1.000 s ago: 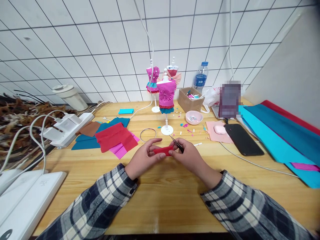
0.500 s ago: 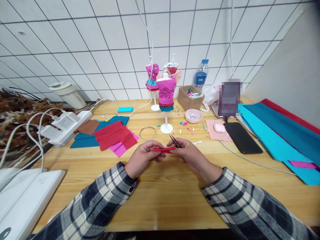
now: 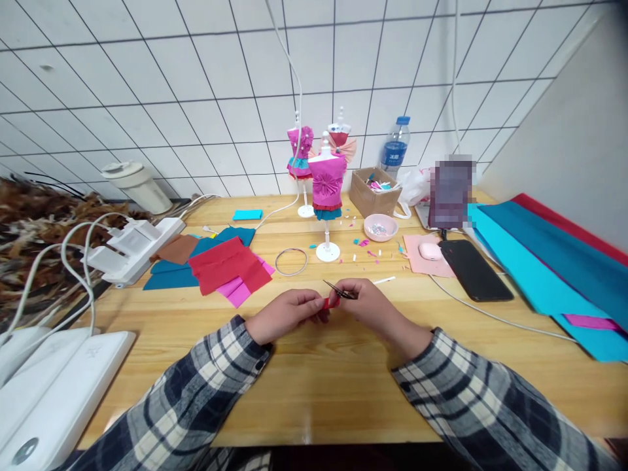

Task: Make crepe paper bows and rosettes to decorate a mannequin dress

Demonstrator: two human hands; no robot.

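Above the wooden table, my left hand (image 3: 294, 309) pinches a small folded strip of red fabric (image 3: 331, 302) between thumb and fingers. Most of the strip is hidden by the fingers. My right hand (image 3: 366, 302) is closed at the strip's other end, fingertips almost meeting those of the left. It also holds dark, slim tweezers (image 3: 338, 290), whose points stick out to the left above the fabric. Straight ahead stands a mini dress form (image 3: 328, 180) in a magenta top with a pleated rosette, a red trim and a teal skirt.
Red fabric (image 3: 228, 265) overlaps teal and magenta pieces on the left, beside a metal ring (image 3: 291, 261). Right of the dress form are a pink bowl (image 3: 381, 227), a cardboard box (image 3: 375, 193) and a black phone (image 3: 475, 269). A power strip (image 3: 132, 252) lies left.
The red strip went from stretched flat between both hands to mostly hidden in the fingers. My hands moved closer together and slightly down. The tweezers tipped over to point left.
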